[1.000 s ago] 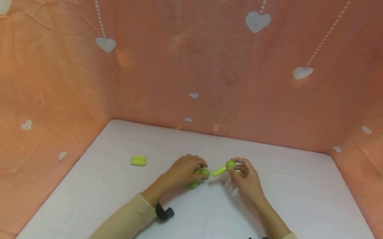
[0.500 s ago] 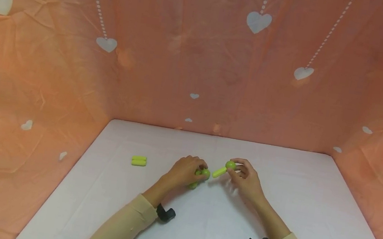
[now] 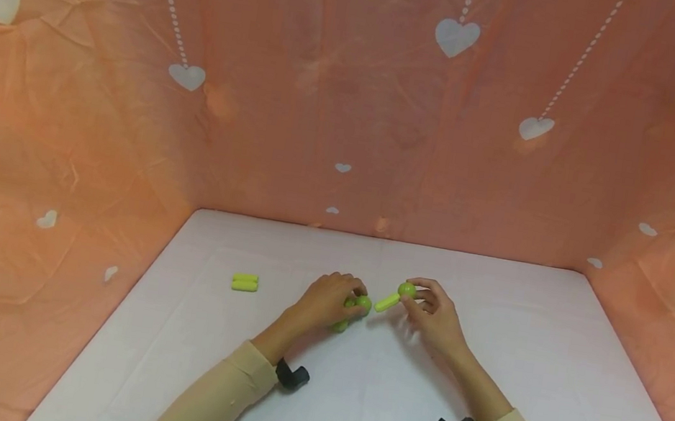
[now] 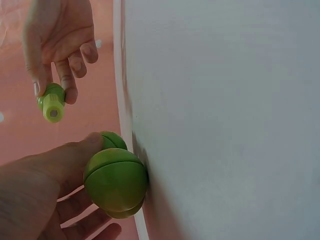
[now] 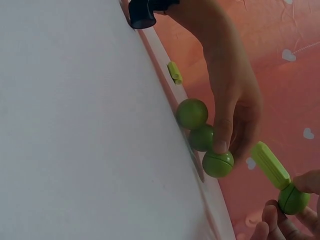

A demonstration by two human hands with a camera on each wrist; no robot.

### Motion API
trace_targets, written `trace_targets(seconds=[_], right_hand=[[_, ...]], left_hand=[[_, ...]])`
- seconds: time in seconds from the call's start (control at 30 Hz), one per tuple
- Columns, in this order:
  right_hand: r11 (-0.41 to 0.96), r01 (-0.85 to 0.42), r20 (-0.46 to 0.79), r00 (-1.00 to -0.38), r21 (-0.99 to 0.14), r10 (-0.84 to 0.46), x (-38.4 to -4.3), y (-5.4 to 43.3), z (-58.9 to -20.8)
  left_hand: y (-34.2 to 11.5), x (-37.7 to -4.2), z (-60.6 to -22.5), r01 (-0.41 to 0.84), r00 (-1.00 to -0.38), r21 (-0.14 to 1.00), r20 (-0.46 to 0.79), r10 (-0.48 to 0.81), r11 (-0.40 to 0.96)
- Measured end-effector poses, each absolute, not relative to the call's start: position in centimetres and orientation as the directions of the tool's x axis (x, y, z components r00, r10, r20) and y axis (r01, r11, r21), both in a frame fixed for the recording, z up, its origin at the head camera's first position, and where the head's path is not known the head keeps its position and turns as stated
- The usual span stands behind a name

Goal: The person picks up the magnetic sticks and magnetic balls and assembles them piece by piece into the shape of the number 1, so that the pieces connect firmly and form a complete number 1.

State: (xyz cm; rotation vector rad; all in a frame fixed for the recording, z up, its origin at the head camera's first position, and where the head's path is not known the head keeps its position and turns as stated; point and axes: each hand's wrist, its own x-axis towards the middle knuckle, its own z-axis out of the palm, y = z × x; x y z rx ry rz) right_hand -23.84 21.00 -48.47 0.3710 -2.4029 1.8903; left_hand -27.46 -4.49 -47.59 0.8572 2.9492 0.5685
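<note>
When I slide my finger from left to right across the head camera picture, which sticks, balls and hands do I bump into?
two yellow-green sticks side by side → left hand → green ball at its fingertips → slanted yellow-green stick → green ball touching that stick → right hand

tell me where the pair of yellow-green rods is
In the head view, the pair of yellow-green rods lies on the left side of the white table, left of the left hand.
</note>
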Motion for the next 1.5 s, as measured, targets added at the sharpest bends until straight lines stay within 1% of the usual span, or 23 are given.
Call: trace_targets(seconds=[0.33, 0.47, 0.77, 0.93, 1.5], right_hand=[[0.232, -0.216, 0.192, -0.974, -0.948, -0.124, -24.0, 21.3, -48.4], [0.231, -0.216, 0.193, -0.974, -0.949, -0.115, -24.1, 21.3, -48.4], [0.207, -0.219, 0.202, -0.974, -0.954, -0.099, -24.2, 21.5, -48.2], [0.198, -0.215, 0.200, -0.975, -0.956, -0.092, -24.4, 21.6, -48.2], [0.187, -0.203, 0.190, -0.978, -0.961, -0.084, -24.3, 21.9, -47.8]], left_hand=[[-4.7, -27.2, -46.9, 0.531, -0.840, 0.358, 0.101, 0.534, 0.768], [-4.8, -27.0, -46.6, 0.534, -0.836, 0.378, 0.108, 0.537, 0.756], [-5.3, -26.8, -45.9, 0.515, -0.837, 0.496, 0.112, 0.536, 0.700], [-5.4, -26.7, -45.6, 0.504, -0.836, 0.540, 0.108, 0.538, 0.674], [-5.3, -26.3, -45.0, 0.499, -0.831, 0.578, 0.107, 0.546, 0.645]])
